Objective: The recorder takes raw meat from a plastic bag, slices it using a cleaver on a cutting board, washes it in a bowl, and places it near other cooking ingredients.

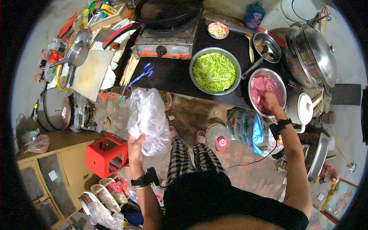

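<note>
My left hand point(137, 145) grips a bunched clear plastic bag point(149, 115), held in front of the dark table's edge. On the right, my right hand point(269, 102) reaches into a metal bowl point(284, 86) of pink raw meat point(262, 85) in liquid; its fingers are blurred and partly hidden, so their hold cannot be told. Left of that bowl stands a larger metal bowl point(192, 73) full of cut green stalks point(214, 73). Behind the meat, a small metal bowl point(279, 47) holds brown contents and a metal-handled utensil point(257, 65). A small dish point(217, 36) has pale sliced pieces in it.
A gas stove point(164, 49) carries a dark wok point(169, 13). Blue scissors point(141, 75) and chopsticks point(130, 70) lie beside it. A lidded steel pot point(313, 54) and white lidded pot point(304, 109) stand right. A red stool point(97, 161) and large plastic bottle point(217, 135) are on the floor.
</note>
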Motion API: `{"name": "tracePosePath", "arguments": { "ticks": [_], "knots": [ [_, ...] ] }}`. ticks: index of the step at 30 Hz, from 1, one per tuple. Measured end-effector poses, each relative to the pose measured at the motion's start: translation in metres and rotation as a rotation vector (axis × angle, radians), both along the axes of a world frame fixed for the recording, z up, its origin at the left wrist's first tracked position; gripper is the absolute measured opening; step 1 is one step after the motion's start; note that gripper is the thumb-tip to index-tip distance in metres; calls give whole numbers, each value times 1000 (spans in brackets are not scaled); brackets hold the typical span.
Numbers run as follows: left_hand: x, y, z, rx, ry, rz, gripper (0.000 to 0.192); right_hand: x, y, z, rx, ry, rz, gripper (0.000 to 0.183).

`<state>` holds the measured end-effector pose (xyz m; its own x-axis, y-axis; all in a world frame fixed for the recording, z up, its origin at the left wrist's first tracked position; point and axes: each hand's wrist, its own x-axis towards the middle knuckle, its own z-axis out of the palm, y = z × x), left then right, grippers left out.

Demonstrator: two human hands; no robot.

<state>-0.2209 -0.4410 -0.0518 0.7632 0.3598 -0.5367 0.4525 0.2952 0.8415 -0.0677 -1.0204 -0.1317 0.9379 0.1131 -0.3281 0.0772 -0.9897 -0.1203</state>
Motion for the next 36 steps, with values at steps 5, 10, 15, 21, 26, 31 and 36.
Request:
{"name": "tracePosePath", "arguments": {
  "ticks": [5,10,15,21,26,31,36],
  "knots": [
    [61,-11,1,133,-180,-120,40,-1,9,19,223,-79,-210,32],
    [173,-41,-23,540,-361,-543,31,-11,18,16,39,-69,77,30],
    [261,-30,-110,1218,-504,-754,35,-1,20,5,-7,98,-46,33],
    [275,-76,-113,674,-489,-902,42,-30,28,5,-33,-118,171,46],
    [252,-61,-37,374,-137,-776,65,-17,13,24,558,67,-286,52],
    [251,-55,-31,154,-30,-458,71,-23,22,12,31,-44,-88,65],
    [245,-70,-18,971,-419,-457,55,-19,13,-1,145,63,-103,72]
  ]
}}
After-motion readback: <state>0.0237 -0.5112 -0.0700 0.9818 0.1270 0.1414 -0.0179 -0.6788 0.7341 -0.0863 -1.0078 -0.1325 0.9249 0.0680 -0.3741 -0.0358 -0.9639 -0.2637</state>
